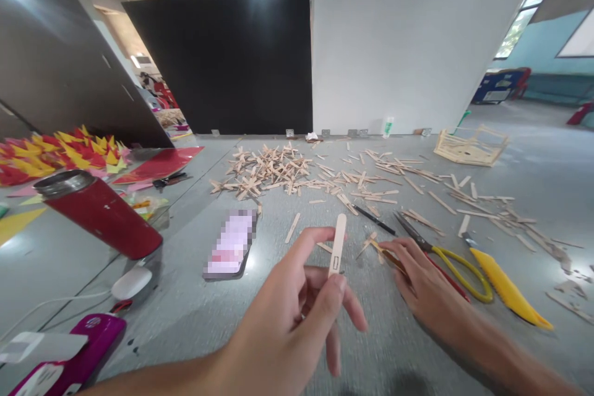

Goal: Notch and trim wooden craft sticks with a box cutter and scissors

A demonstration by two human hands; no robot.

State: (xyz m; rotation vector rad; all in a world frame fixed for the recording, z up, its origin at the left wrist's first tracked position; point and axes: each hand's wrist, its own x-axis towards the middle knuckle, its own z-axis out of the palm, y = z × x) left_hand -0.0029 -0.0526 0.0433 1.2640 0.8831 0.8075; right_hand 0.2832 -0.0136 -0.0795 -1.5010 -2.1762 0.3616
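Observation:
My left hand (297,303) holds a flat wooden stick (338,242) upright between thumb and fingers; a small rectangle is drawn near its lower end. My right hand (420,281) lies on the grey table, its fingers closed on a thin pencil-like tool (384,252) next to small wood offcuts. Yellow-handled scissors (445,257) lie just right of that hand, and a black pen (374,219) lies just beyond it.
A heap of wooden sticks (273,170) spreads across the table's middle. A yellow utility knife (508,288), a phone (231,244), a red flask (99,210), a white mouse (131,283), a stick basket frame (468,145) and red-yellow paper shapes (55,151) surround the work spot.

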